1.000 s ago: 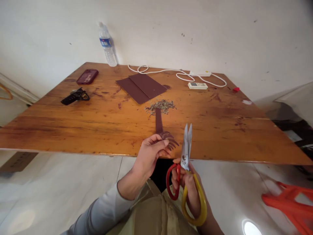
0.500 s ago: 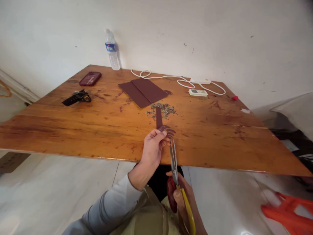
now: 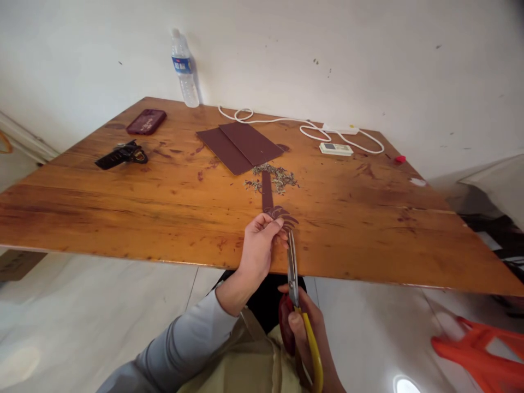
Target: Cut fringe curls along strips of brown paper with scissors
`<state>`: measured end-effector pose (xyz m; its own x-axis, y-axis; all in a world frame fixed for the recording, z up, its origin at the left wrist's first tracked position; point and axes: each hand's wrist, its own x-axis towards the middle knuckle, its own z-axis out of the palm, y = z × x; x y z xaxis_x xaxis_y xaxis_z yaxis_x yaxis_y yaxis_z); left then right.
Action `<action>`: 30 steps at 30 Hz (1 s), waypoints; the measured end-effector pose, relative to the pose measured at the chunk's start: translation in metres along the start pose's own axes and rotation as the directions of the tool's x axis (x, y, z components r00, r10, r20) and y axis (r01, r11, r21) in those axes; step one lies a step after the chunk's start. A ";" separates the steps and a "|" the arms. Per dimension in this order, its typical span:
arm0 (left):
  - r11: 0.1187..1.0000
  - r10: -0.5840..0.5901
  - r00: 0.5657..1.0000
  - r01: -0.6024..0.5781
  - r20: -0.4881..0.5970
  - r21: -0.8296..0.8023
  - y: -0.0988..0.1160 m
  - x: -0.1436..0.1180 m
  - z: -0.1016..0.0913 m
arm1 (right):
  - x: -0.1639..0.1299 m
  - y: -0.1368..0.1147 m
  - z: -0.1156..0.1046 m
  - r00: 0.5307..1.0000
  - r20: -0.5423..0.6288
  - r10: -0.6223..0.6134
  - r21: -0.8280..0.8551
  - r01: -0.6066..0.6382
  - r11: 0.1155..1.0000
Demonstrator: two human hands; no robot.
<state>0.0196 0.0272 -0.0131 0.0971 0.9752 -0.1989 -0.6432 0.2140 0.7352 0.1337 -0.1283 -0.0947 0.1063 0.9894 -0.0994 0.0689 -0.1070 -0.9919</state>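
Note:
My left hand pinches a dark maroon piece of sheet material, cut into narrow curved fingers at its right end. From there a straight maroon strip runs back over the table; whether the two are one piece is hidden at my fingers. In my right hand are scissors with one red and one yellow handle. Their blades point up, nearly closed, with the tips by the piece's lower edge, under my left fingertips. Small shreds lie heaped around the strip's far end.
Two flat maroon sheets overlap behind the shreds on the wooden table. Farther left are a black clip-like object, a maroon phone and a water bottle. A white cable and a small remote lie at back right.
The scissor blades have come closer together, their tips still by the maroon piece. Both hands stay in nearly the same place, while the view has shifted slightly.

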 end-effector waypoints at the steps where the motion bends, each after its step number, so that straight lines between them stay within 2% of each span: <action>1: 1.000 -0.005 1.000 0.005 0.004 0.003 0.000 0.000 -0.001 | 0.000 -0.001 -0.001 1.000 0.000 0.008 0.000 -0.008 1.000; 11: 0.998 -0.041 0.999 0.041 0.010 -0.037 0.005 0.001 0.000 | 0.000 -0.010 -0.002 1.000 0.008 0.023 0.053 -0.023 0.998; 17: 0.993 -0.118 0.992 0.117 0.044 0.009 0.008 0.002 -0.002 | -0.001 -0.011 -0.003 1.000 -0.011 0.017 0.031 -0.017 0.999; 25: 0.995 -0.103 0.995 0.103 0.010 0.007 0.008 -0.001 0.000 | 0.001 -0.013 -0.002 1.000 0.003 -0.023 0.033 0.023 0.999; 30: 0.994 -0.105 0.994 0.105 0.022 0.011 0.009 -0.002 0.001 | -0.001 -0.016 -0.007 1.000 0.006 -0.011 -0.042 0.011 0.999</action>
<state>0.0142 0.0268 -0.0054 0.1803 0.9484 -0.2607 -0.6210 0.3153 0.7176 0.1399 -0.1278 -0.0780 0.0998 0.9910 -0.0889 0.1115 -0.0999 -0.9887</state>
